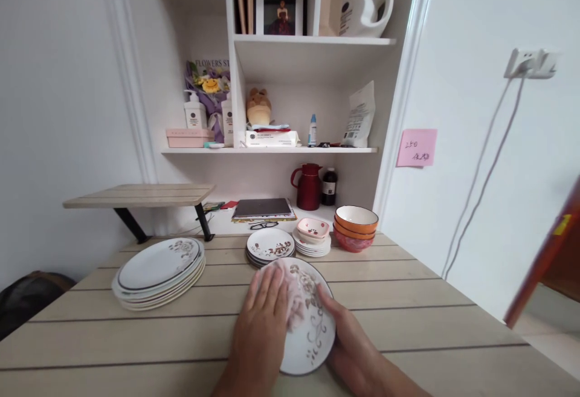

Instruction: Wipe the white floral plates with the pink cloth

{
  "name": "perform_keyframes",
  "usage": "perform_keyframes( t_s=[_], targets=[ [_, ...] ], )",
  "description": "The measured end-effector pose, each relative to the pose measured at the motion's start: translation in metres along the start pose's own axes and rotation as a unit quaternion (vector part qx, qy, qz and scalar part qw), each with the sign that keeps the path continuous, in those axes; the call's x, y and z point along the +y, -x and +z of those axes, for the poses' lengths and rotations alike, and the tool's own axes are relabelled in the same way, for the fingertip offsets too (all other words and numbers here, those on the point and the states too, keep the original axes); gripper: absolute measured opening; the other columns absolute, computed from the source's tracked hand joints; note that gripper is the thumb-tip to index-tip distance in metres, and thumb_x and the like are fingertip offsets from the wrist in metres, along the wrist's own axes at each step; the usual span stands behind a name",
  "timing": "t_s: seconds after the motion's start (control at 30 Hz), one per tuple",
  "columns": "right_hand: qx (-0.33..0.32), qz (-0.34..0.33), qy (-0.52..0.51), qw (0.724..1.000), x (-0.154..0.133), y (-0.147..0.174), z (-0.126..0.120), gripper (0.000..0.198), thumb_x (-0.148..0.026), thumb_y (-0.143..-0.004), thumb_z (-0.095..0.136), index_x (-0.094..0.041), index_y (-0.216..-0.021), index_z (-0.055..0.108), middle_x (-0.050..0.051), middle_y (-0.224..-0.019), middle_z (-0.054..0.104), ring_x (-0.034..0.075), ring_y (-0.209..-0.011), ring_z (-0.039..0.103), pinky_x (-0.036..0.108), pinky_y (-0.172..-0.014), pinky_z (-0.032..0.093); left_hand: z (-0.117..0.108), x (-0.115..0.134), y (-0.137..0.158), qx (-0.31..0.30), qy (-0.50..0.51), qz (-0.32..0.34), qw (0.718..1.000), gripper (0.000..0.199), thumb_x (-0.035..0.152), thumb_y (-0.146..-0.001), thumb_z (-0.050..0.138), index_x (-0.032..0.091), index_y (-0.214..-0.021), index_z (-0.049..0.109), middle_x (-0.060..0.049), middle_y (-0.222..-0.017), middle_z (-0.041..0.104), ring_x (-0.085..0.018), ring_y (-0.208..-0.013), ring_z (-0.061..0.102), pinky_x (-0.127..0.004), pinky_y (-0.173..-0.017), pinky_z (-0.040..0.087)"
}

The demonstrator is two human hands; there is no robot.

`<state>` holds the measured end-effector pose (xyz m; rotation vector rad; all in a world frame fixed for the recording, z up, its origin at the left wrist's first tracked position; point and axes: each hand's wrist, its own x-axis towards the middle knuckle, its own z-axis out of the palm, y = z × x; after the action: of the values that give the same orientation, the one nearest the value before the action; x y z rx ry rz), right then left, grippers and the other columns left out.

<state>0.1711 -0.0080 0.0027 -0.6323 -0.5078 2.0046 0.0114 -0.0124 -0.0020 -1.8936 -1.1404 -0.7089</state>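
A white plate (301, 355) with a brown flower pattern and dark rim is tilted up in front of me. My right hand (351, 339) grips its right edge, thumb on the face and fingers behind. Against the plate's upper left face my left hand (265, 312) presses a pale pink cloth (294, 303), fingers laid over it. Just beyond the held plate is a stack of small patterned plates (269, 245). A taller stack of large plates (158, 267) lies to the left.
Orange and red bowls (356, 228) are stacked at the back right, beside small saucers (312, 249) topped with a pink dish (312, 228). Behind them are glasses (263, 225), a laptop (263, 206) and a red jug (309, 187). A raised wooden stand (140, 196) occupies the back left.
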Motion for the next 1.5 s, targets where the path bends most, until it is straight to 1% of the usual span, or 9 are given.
perform_keyframes(
  t_s=[0.2,0.4,0.57,0.67,0.9,1.1,1.27,1.37,1.5],
  targets=[
    [0.007,-0.011,-0.054,0.998,-0.008,-0.009,-0.011,0.057,-0.049,-0.084,0.054,-0.010,-0.125,0.055,0.016,-0.116,0.066,0.027,-0.106,0.062,0.041,-0.094,0.045,0.005,0.008,0.010,0.016,0.010,0.036,0.999,0.036,0.016,-0.088,0.044,0.010,-0.121,0.056,-0.012,-0.131,0.057,-0.023,-0.120,0.054,-0.038,-0.095,0.050],
    [-0.007,0.013,-0.030,0.999,-0.010,0.001,-0.006,0.054,-0.045,-0.084,0.057,-0.007,-0.122,0.058,0.016,-0.112,0.068,0.025,-0.103,0.064,0.036,-0.097,0.043,-0.002,0.020,0.004,0.007,0.066,0.093,0.993,0.039,0.026,-0.089,0.046,0.014,-0.126,0.053,-0.008,-0.136,0.054,-0.021,-0.124,0.049,-0.034,-0.095,0.050],
    [-0.026,0.009,0.013,1.000,-0.001,0.005,0.000,0.051,-0.042,-0.083,0.059,-0.008,-0.121,0.058,0.015,-0.114,0.067,0.025,-0.105,0.063,0.037,-0.099,0.041,-0.006,0.006,-0.004,-0.019,0.025,0.033,0.999,0.039,0.028,-0.090,0.044,0.021,-0.128,0.051,-0.002,-0.140,0.049,-0.019,-0.127,0.046,-0.039,-0.098,0.047],
    [-0.018,0.011,-0.004,1.000,-0.001,0.000,-0.003,0.052,-0.044,-0.082,0.059,-0.010,-0.122,0.058,0.014,-0.116,0.067,0.025,-0.106,0.063,0.038,-0.098,0.041,-0.004,-0.004,-0.003,-0.022,-0.009,0.007,1.000,0.037,0.026,-0.089,0.045,0.018,-0.124,0.055,-0.006,-0.137,0.052,-0.023,-0.126,0.048,-0.045,-0.099,0.045],
    [0.005,-0.007,-0.027,1.000,-0.009,-0.011,-0.017,0.056,-0.051,-0.083,0.054,-0.012,-0.122,0.057,0.015,-0.113,0.068,0.026,-0.105,0.063,0.041,-0.095,0.043,0.003,-0.002,0.003,0.016,-0.022,0.036,0.999,0.034,0.024,-0.087,0.047,0.009,-0.115,0.060,-0.014,-0.127,0.060,-0.025,-0.118,0.054,-0.041,-0.097,0.047],
    [-0.042,0.005,-0.027,0.999,-0.008,-0.001,-0.007,0.054,-0.050,-0.086,0.052,-0.010,-0.122,0.057,0.014,-0.113,0.068,0.024,-0.105,0.063,0.037,-0.096,0.043,0.002,0.007,0.005,-0.018,0.047,0.090,0.995,0.046,0.028,-0.089,0.048,0.014,-0.133,0.046,-0.007,-0.142,0.046,-0.023,-0.131,0.042,-0.039,-0.100,0.045],
    [-0.037,0.018,0.018,0.999,-0.002,0.004,0.000,0.053,-0.046,-0.084,0.057,-0.009,-0.121,0.058,0.015,-0.113,0.068,0.024,-0.105,0.063,0.037,-0.098,0.041,0.002,0.000,0.002,-0.046,0.043,0.054,0.997,0.049,0.022,-0.089,0.046,0.019,-0.138,0.040,-0.004,-0.146,0.040,-0.020,-0.134,0.037,-0.040,-0.104,0.040],
    [-0.035,0.011,0.004,0.999,-0.002,0.000,-0.003,0.054,-0.047,-0.084,0.056,-0.010,-0.123,0.057,0.015,-0.113,0.068,0.024,-0.104,0.063,0.038,-0.098,0.041,0.002,-0.008,0.000,-0.037,0.002,0.023,0.999,0.044,0.021,-0.088,0.045,0.017,-0.133,0.047,-0.007,-0.143,0.045,-0.023,-0.131,0.041,-0.045,-0.103,0.040],
    [-0.031,0.001,-0.038,0.999,-0.007,-0.008,-0.009,0.057,-0.050,-0.084,0.054,-0.010,-0.124,0.056,0.016,-0.112,0.068,0.026,-0.102,0.064,0.041,-0.096,0.043,0.002,-0.010,0.000,-0.001,-0.013,0.037,0.999,0.037,0.022,-0.088,0.046,0.010,-0.121,0.057,-0.013,-0.133,0.055,-0.026,-0.124,0.050,-0.045,-0.099,0.044]
  ],
)
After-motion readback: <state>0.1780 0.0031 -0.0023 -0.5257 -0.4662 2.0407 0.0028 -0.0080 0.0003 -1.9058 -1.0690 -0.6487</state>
